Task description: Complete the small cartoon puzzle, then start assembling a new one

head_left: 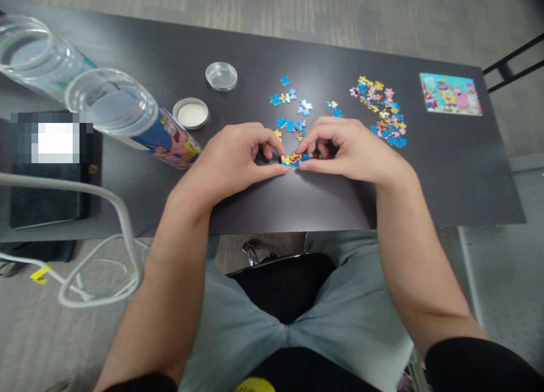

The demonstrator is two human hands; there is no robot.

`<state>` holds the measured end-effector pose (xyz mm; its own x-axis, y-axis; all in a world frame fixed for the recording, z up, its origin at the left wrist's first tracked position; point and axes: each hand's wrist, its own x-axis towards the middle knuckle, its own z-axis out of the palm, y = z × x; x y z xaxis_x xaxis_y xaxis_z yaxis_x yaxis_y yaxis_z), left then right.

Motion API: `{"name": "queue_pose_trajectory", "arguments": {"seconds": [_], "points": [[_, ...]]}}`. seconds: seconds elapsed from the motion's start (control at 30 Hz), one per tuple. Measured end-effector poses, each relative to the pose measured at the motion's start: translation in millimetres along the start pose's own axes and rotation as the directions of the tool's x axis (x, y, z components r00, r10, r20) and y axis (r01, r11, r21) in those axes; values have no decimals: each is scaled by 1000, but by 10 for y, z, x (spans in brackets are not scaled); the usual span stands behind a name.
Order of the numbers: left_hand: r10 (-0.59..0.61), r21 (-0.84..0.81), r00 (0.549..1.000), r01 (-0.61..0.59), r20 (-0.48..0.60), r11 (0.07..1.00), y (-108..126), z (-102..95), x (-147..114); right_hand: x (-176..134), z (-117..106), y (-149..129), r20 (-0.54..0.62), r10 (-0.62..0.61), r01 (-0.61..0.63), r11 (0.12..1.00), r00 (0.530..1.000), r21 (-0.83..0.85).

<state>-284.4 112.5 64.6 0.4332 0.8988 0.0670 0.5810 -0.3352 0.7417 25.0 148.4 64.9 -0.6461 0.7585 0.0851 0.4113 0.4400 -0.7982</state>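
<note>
Between my two hands lies a short strip of joined jigsaw puzzle pieces point(291, 160), yellow, red and blue, near the front of the dark table. My left hand point(246, 153) pinches its left end with thumb and index finger. From the other side, my right hand point(340, 148) grips the strip with thumb and index finger, its other fingers curled under and partly hidden. Just beyond my fingertips are several loose blue and yellow puzzle pieces point(290, 125). A bigger heap of mixed pieces point(385, 113) lies to the right of them.
A small colourful picture card point(451, 94) lies at the far right of the table point(297, 205). Two clear plastic canisters point(140, 120) stand at the left, near a metal lid point(221, 76) and a white-lined lid point(191, 113). A dark tablet point(46, 194) and white cable point(123, 222) are farther left.
</note>
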Motion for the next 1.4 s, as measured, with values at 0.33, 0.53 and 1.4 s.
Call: {"name": "queue_pose_trajectory", "arguments": {"seconds": [0.33, 0.53, 1.4], "points": [[-20, 2, 1000, 20, 1, 1000, -19, 22, -1, 26, 54, 76, 30, 3, -3, 1000, 1000, -3], [-17, 7, 1000, 17, -5, 1000, -2, 15, 1, 32, 54, 62, 43, -4, 5, 1000, 999, -12], [-43, 46, 999, 43, 7, 998, -3, 39, 28, 42, 83, 134, 38, -115, 117, 990, 993, -82]]}}
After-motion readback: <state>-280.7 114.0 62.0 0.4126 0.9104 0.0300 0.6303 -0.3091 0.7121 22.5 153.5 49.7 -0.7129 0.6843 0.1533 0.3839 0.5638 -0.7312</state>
